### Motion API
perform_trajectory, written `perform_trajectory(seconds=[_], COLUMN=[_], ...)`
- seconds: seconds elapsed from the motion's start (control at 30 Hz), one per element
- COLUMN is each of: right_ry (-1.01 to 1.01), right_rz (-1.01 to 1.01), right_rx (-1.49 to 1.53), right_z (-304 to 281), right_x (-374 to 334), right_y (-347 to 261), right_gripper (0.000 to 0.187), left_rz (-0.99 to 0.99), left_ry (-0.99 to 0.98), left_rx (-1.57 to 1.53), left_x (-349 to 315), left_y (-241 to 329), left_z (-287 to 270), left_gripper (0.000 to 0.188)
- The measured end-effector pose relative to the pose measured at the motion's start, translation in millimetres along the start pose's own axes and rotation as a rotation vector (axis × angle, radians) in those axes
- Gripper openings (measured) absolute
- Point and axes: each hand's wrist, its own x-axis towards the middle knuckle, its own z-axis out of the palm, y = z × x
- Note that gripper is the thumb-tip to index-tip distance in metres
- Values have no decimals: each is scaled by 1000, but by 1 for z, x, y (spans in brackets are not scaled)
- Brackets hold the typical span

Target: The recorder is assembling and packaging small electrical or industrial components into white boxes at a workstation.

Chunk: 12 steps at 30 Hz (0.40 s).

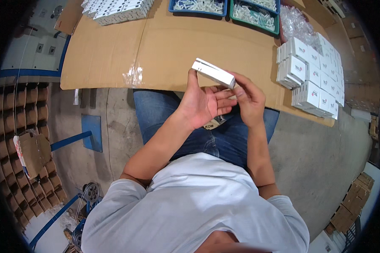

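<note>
A small flat white box (214,73) is held tilted above the near edge of the cardboard-covered table (169,59). My left hand (202,101) supports its left end with the thumb, palm turned up and the other fingers curled beneath. At the box's right end, the thumb and fingers of my right hand (251,99) pinch the corner. Part of the left fingers' grip is hidden under the box.
Stacked white boxes (321,84) stand at the table's right, with clear plastic bags (297,23) behind them. More white boxes (118,9) lie at the far left. A blue tray (198,12) and a green tray (253,24) hold small white pieces along the far side.
</note>
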Motion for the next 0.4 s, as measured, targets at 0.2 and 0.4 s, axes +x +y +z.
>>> perform_trajectory(seconds=[0.2, 0.4], right_ry=[170, 224], right_rz=[57, 83], right_rx=[-12, 28], right_z=[9, 5], right_x=[2, 3], right_y=[-11, -2], right_gripper=[22, 26], left_rz=[-128, -223], left_ry=[-31, -181], left_rx=[19, -43], left_x=[-2, 5], left_y=[-5, -7], left_z=[4, -8], left_gripper=[110, 115])
